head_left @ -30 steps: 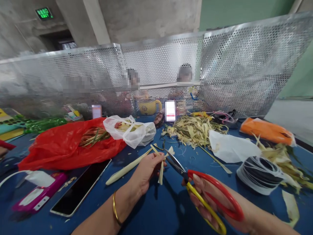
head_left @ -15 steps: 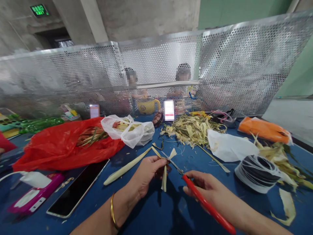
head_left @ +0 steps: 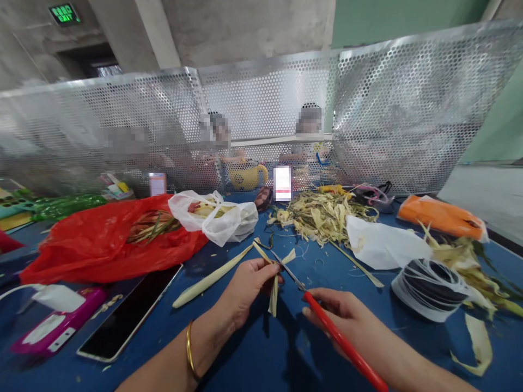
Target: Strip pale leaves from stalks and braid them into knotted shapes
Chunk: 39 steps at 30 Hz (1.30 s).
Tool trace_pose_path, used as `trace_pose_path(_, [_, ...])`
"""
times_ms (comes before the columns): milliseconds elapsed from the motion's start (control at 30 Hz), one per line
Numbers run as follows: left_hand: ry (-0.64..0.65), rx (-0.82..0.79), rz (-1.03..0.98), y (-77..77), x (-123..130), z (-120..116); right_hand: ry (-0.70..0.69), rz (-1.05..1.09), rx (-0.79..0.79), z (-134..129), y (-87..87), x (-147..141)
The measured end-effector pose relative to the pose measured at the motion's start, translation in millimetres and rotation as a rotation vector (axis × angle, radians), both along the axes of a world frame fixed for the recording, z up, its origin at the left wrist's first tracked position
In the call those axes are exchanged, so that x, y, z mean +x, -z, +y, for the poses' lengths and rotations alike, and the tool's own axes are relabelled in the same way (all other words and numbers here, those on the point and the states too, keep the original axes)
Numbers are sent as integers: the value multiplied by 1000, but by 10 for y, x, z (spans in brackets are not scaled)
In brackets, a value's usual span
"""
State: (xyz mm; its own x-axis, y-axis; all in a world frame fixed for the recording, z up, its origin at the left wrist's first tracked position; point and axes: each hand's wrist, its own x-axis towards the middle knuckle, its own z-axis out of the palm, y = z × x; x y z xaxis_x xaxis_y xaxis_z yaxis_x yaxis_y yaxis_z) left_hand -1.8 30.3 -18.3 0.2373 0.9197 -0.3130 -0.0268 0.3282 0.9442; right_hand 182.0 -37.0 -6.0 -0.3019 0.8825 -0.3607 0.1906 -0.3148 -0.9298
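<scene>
Between the thumb and fingers of my left hand (head_left: 250, 286) is pinched a pale dried husk strip (head_left: 273, 299), whose ends stick out above and below the fingertips. My right hand (head_left: 341, 316) is closed around the red-handled scissors (head_left: 327, 321). Their metal blades point up and left, with the tips at the husk just beside my left thumb; whether the blades touch it I cannot tell. A longer flat husk strip (head_left: 208, 277) lies on the blue table left of my left hand.
A heap of dried husks (head_left: 322, 215) lies behind my hands. At right are a spool of clear line (head_left: 429, 291) and a white sheet (head_left: 384, 245). At left are a red plastic bag (head_left: 90, 239), a phone (head_left: 131, 316) and a purple power strip (head_left: 61, 326). A perforated metal screen (head_left: 261, 103) rises behind.
The scissors and my right hand have shifted very slightly left. My left hand stays nearly in place, still pinching the husk strip.
</scene>
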Motion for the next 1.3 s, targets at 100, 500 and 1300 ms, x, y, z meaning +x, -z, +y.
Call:
trace_pose_path(100, [-19, -14, -18, 11, 11, -2, 9, 23, 7, -16, 60, -23])
trace_pose_path(500, [0, -55, -107, -6, -29, 11, 187, 33, 160, 114, 32, 141])
trace_pose_path(1300, [123, 77, -82, -8, 23, -12, -171, -203, 163, 165, -98, 274])
